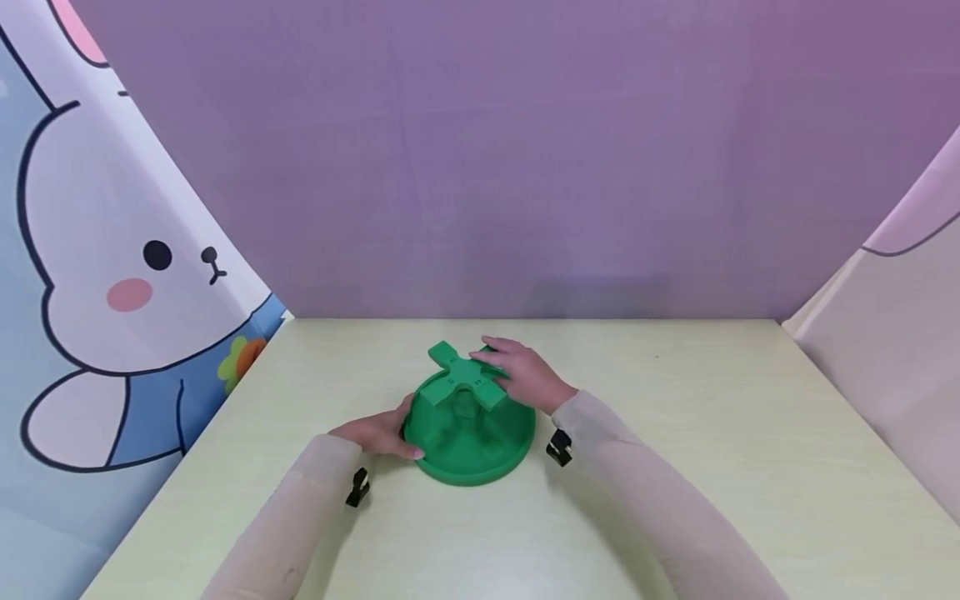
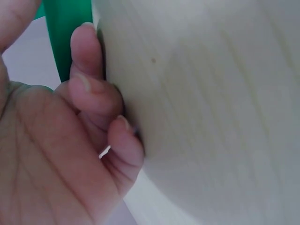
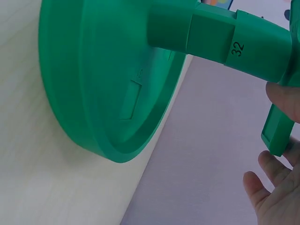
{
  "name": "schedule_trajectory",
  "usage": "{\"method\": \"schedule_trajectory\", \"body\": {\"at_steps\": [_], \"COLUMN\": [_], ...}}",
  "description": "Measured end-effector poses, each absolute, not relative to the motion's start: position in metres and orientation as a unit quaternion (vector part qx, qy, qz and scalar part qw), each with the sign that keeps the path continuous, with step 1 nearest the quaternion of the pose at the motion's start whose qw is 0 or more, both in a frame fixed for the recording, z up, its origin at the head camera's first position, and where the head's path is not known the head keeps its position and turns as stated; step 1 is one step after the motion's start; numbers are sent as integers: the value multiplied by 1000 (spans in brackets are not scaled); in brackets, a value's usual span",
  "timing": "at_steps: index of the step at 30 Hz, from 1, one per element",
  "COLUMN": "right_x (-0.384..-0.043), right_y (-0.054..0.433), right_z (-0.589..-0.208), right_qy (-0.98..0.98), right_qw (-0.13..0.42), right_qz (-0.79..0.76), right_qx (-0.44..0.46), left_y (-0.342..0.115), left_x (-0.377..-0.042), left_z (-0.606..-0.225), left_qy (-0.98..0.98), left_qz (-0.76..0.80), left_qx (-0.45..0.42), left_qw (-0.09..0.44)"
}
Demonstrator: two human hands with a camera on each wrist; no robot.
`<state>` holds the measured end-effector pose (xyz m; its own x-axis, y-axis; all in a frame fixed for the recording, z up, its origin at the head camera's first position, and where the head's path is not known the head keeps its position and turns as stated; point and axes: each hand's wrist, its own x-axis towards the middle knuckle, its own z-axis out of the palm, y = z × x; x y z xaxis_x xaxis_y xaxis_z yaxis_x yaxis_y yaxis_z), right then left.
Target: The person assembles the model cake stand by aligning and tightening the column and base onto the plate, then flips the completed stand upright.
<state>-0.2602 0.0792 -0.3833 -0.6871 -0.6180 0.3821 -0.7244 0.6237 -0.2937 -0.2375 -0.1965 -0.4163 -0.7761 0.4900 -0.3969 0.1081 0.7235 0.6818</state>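
Note:
A green plastic stand has a round dish-like base [image 1: 471, 467] with a raised rim, lying on the table. From its middle rises a thick post [image 3: 211, 35] marked "32". A flat four-armed cross [image 1: 462, 375] tops the post. My left hand [image 1: 381, 431] grips the base's left rim, thumb at the front and the other fingers low against the table. At the cross's right side, my right hand [image 1: 531, 379] holds one arm [image 3: 277, 130] between thumb and fingers; two fingers stand apart from it in the right wrist view.
The pale wooden table [image 1: 712, 433] extends around the stand. A purple cloth wall [image 1: 525, 167] closes off the back. On the left hangs a panel with a cartoon rabbit [image 1: 120, 225], and another panel [image 1: 892, 333] borders the right side.

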Motion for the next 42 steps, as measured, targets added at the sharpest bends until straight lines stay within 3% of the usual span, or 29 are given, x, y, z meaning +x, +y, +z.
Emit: {"method": "schedule_trajectory", "body": {"at_steps": [9, 32, 39, 42], "right_x": [-257, -224, -229, -232], "right_y": [79, 72, 77, 81], "right_z": [-383, -372, -376, -376], "right_qy": [-888, -900, -860, -860], "right_qw": [178, 157, 252, 233], "right_qz": [179, 195, 255, 265], "right_qx": [385, 356, 362, 369], "left_y": [-197, -199, -198, -197], "left_x": [-238, -239, -240, -239], "left_z": [-419, -421, -422, -420], "left_qy": [894, 880, 884, 884], "left_qz": [312, 339, 329, 328], "left_qx": [150, 175, 178, 176], "left_qw": [286, 284, 281, 283]}}
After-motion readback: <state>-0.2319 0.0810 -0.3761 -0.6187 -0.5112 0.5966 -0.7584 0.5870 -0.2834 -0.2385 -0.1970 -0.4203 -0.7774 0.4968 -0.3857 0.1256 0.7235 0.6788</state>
